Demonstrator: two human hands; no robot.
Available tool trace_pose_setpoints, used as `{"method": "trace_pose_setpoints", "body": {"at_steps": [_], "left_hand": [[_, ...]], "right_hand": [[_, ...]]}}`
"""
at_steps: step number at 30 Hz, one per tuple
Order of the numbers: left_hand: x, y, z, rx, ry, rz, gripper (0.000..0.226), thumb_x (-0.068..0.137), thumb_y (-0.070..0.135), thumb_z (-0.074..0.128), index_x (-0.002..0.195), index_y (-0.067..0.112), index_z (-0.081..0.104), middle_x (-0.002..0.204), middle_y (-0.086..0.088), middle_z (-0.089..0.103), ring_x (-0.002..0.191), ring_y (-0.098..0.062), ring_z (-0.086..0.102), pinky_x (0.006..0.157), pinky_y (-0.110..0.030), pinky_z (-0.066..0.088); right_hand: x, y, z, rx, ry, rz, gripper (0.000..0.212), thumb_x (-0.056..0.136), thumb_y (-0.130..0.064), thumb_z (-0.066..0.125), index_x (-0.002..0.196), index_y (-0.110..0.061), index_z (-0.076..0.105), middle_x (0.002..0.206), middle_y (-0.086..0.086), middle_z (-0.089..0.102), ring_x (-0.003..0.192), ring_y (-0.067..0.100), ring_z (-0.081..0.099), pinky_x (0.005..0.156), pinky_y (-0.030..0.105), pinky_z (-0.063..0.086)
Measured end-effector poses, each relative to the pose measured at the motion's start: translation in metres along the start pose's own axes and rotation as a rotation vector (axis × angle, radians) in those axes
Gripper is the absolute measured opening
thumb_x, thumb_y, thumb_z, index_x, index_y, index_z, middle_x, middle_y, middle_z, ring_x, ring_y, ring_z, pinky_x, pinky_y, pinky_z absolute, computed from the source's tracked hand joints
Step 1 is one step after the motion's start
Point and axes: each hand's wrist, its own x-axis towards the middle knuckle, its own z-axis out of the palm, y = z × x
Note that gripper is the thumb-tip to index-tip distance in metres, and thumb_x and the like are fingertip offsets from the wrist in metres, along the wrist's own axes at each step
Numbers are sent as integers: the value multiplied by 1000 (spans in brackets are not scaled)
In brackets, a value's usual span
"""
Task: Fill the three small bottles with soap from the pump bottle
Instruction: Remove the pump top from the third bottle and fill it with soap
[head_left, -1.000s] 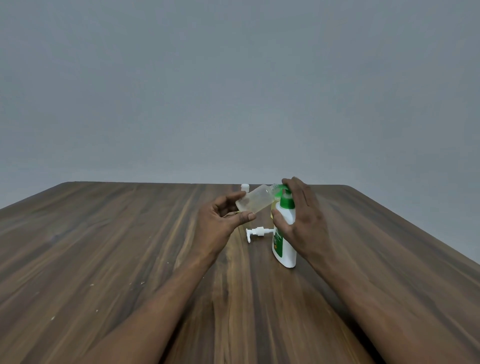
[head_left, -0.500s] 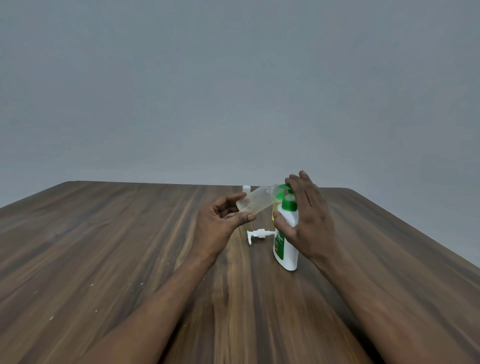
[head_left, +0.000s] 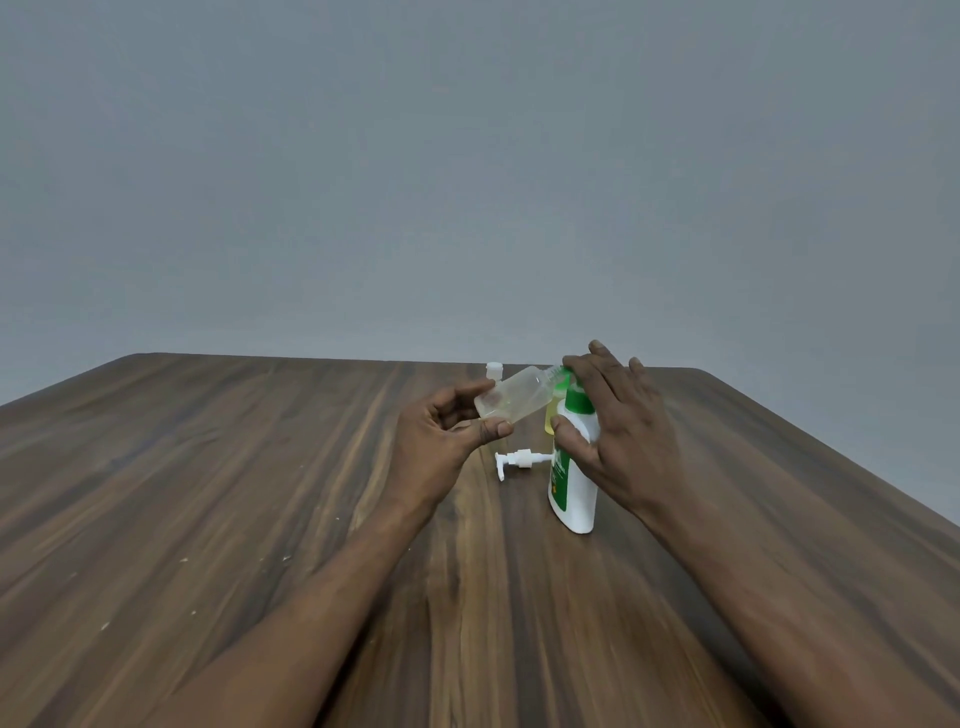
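The left hand (head_left: 436, 441) pinches the clear small bottle (head_left: 514, 397) by its base, long axis tilted, mouth pointing up and right at the pump bottle (head_left: 574, 488). That stands upright on the table (head_left: 208, 493), clasped by the right hand (head_left: 618, 421).

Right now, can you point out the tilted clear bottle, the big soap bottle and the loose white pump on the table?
Tilted clear bottle (head_left: 515, 396): head view, middle of its body.
Soap bottle (head_left: 576, 498): head view, lower white body.
Loose white pump (head_left: 519, 459): head view, its collar.
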Motion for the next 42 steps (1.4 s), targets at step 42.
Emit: {"method": "trace_pose_setpoints", "body": {"at_steps": [42], "left_hand": [[0, -2, -1, -48, -6, -6, 50, 70, -2, 84, 117, 6, 71, 109, -8, 77, 103, -22, 74, 87, -32, 60]], "right_hand": [[0, -13, -9, 87, -2, 120, 61, 83, -39, 53, 137, -11, 50, 134, 5, 55, 132, 23, 45, 106, 48, 41]]}}
